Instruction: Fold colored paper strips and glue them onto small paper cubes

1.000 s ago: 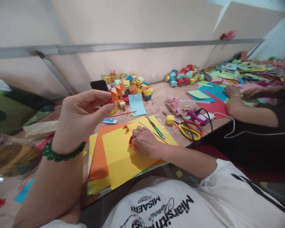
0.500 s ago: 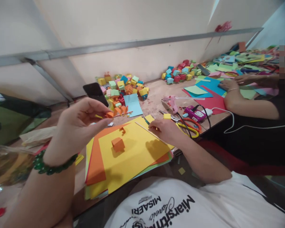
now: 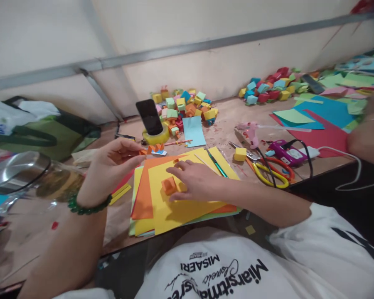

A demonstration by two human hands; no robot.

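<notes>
My left hand, with a green bead bracelet at the wrist, is raised left of the paper stack. Its thumb and fingertips pinch a small orange paper piece. My right hand hovers over the yellow sheet on top of the stack, fingers apart. Between thumb and fingers, close to the fingertips, sits an orange paper box; I see no grip on it. A small orange scrap lies just beyond the fingers. Folded orange pieces stand behind the left fingertips.
A green craft knife and a thin white stick lie on the stack. Rightward are scissors, a yellow cube, a pink glue gun and a purple power strip. A phone stands before paper cubes.
My right hand has moved left from the craft knife and stick to the orange box, its fingers spreading. The left hand still pinches its orange piece. The camera view has shifted.
</notes>
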